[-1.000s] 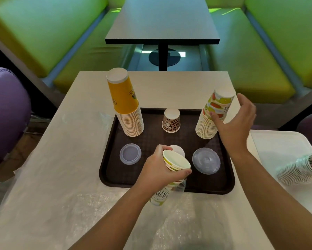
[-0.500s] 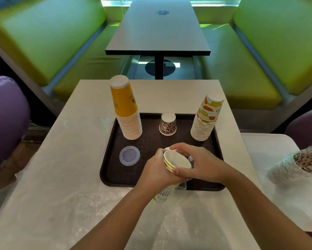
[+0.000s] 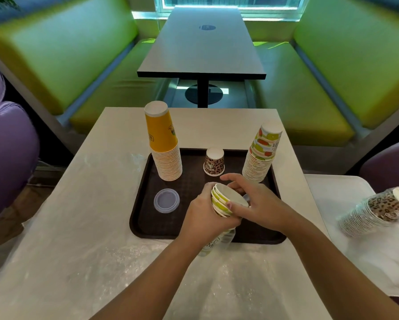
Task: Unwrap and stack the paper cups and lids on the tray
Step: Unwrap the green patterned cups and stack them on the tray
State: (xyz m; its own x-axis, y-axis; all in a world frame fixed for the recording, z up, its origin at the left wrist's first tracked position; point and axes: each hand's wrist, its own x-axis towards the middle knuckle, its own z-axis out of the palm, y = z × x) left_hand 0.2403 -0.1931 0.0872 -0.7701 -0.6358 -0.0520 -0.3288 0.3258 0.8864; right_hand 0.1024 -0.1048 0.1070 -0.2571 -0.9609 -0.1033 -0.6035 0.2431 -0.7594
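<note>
Both hands meet at the lower centre of the frame, over the near part of the tray [image 3: 143, 218]. Left hand [image 3: 203, 218] wraps its fingers round the short nest of fruit-print cups [image 3: 221, 202], tilted with the open mouth toward the upper right. Right hand [image 3: 256, 204] curls over the rim of the top cup, thumb on the near edge, fingers over the far edge. A clear plastic sleeve [image 3: 219, 241] hangs from the bottom of the nest, so I judge the unwrapping of this batch unfinished.

Status, judged from the layout:
- Done: a tall stack of yellow cups [image 3: 163, 144] stands inverted at the tray's upper left; a fruit-print stack [image 3: 262, 155] stands at its upper right, leaning slightly; a single leopard-print cup [image 3: 214, 162] stands between them; a clear lid [image 3: 166, 200] lies at the tray's left.
- Left: the nest in hand goes on the fruit-print stack; a wrapped sleeve of leopard-print cups [image 3: 376, 211] lies on its side at the right edge of the frame, on a white surface [image 3: 332, 188] beside the table [image 3: 106, 181].

Clearances: the tray's centre is open. The fruit-print stack stands at the tray's right rim, near the table edge, so I judge an approach from above safest. Loose plastic film [image 3: 67, 250] covers the near table surface.
</note>
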